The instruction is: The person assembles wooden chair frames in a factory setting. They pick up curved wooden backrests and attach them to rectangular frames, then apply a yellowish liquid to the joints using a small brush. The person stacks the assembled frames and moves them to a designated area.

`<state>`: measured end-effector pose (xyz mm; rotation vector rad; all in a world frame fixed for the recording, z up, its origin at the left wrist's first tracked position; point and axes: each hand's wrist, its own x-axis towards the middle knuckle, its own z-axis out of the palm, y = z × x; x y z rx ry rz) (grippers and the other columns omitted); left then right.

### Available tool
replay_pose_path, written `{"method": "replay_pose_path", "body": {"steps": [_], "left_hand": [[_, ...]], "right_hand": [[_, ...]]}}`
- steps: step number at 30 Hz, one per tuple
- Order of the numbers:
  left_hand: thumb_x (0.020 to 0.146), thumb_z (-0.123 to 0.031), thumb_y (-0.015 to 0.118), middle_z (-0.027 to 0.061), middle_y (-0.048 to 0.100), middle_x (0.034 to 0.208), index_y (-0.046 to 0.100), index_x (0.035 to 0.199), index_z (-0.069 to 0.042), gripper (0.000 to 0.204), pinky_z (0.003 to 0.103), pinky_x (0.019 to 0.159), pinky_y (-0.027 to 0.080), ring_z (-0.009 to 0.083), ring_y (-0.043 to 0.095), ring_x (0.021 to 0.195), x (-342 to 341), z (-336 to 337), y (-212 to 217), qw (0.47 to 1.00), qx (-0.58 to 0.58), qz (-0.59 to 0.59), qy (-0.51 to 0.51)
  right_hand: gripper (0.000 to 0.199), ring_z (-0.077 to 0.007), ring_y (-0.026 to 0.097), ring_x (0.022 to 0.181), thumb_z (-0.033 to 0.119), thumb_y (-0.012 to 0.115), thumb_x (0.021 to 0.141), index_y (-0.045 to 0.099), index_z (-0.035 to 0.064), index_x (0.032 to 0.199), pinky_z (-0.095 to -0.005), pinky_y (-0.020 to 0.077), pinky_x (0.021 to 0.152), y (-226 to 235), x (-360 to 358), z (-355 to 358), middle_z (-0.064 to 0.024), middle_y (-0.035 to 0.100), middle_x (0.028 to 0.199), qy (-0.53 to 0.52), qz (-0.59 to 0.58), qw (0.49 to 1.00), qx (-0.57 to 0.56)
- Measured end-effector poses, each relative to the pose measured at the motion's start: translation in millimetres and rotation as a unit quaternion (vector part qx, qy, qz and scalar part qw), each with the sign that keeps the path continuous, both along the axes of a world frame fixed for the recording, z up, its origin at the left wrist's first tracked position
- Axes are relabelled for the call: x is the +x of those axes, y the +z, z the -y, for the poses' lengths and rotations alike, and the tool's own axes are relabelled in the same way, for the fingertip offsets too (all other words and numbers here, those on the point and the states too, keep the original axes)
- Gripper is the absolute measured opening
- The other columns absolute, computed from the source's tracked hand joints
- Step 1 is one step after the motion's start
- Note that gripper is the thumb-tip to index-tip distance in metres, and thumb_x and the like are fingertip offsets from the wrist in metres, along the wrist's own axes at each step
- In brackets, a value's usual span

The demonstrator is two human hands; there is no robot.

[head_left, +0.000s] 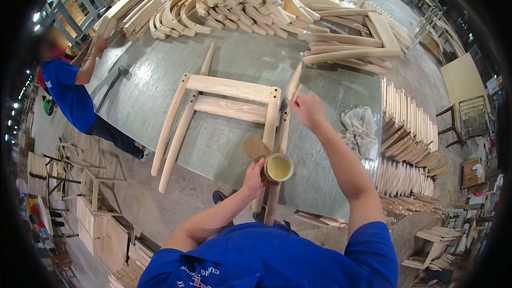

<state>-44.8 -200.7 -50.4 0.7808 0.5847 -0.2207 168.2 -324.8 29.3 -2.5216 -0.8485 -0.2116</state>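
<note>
My left hand (253, 180) grips a cup (279, 168) of pale yellow liquid, held over the near end of the wooden frames; a flat brown piece (255, 148) juts out beside it. My right hand (308, 111) is closed and slightly blurred by motion, right beside the upper part of a frame's right leg (285, 122). Whatever is in its fingers is too small and blurred to make out. Two pale wooden chair frames lie side by side on the table, one with a nearer crossrail (232, 109), the other with a farther crossrail (229, 86). Dark holes show at the joints.
Curved wooden parts (240, 5) are heaped along the far side of the grey metal table (154, 80). Straight and angled pieces (349, 48) lie far right, with a crumpled cloth (360, 130) nearer. Stacked slats (405, 144) stand past the right edge. A co-worker (69, 88) handles pieces at left.
</note>
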Motion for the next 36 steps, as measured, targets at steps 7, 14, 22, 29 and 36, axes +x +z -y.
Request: {"method": "replay_pose_path", "body": {"steps": [7, 14, 22, 29, 36], "left_hand": [[0.093, -0.032, 0.038, 0.0080, 0.058, 0.097, 0.044, 0.110, -0.007, 0.030, 0.041, 0.060, 0.055, 0.0234, 0.062, 0.080, -1, 0, 1, 1.000, 0.017, -0.012, -0.006], [0.093, -0.034, 0.037, 0.0071, 0.058, 0.096, 0.044, 0.110, -0.008, 0.032, 0.039, 0.062, 0.055, 0.0206, 0.062, 0.081, 10, -3, 7, 1.000, -0.004, 0.024, 0.002], [0.093, -0.032, 0.036, 0.0116, 0.055, 0.105, 0.038, 0.114, -0.008, 0.032, 0.043, 0.066, 0.055, 0.0251, 0.060, 0.089, 50, -41, 41, 0.981, 0.135, 0.076, 0.117], [0.094, -0.032, 0.032, 0.0133, 0.055, 0.108, 0.039, 0.114, -0.007, 0.033, 0.045, 0.068, 0.055, 0.0260, 0.060, 0.091, 53, -36, 50, 0.987, 0.077, 0.081, 0.118], [0.094, -0.031, 0.032, 0.0144, 0.055, 0.106, 0.041, 0.112, -0.004, 0.034, 0.045, 0.067, 0.055, 0.0268, 0.060, 0.089, 65, -44, 39, 0.985, 0.050, 0.104, 0.130]], "right_hand": [[0.025, -0.0298, 0.057, 0.076, 0.030, 0.049, 0.082, 0.058, 0.0071, 0.078, -0.0433, 0.0373, 0.071, -8, -1, -5, -0.0103, 0.061, 0.071, 0.017, -0.049, 0.998, -0.024], [0.019, -0.0295, 0.058, 0.071, 0.025, 0.055, 0.079, 0.057, 0.0058, 0.077, -0.0405, 0.0410, 0.066, -3, 1, 11, -0.0125, 0.060, 0.070, 0.072, -0.004, 0.997, -0.017], [0.011, -0.0069, 0.054, 0.063, 0.011, 0.061, 0.081, 0.057, 0.0028, 0.074, -0.0236, 0.0425, 0.059, 54, -52, 25, -0.0012, 0.060, 0.065, 0.047, -0.156, 0.909, 0.383], [0.008, -0.0098, 0.057, 0.072, 0.010, 0.061, 0.081, 0.056, 0.0039, 0.079, -0.0255, 0.0441, 0.065, 10, -62, 23, -0.0031, 0.060, 0.070, -0.003, -0.319, 0.795, 0.516], [0.012, -0.0141, 0.058, 0.069, 0.011, 0.061, 0.081, 0.052, 0.0075, 0.088, -0.0281, 0.0485, 0.068, -26, -78, 35, -0.0046, 0.061, 0.078, -0.060, -0.484, 0.562, 0.668]]}}
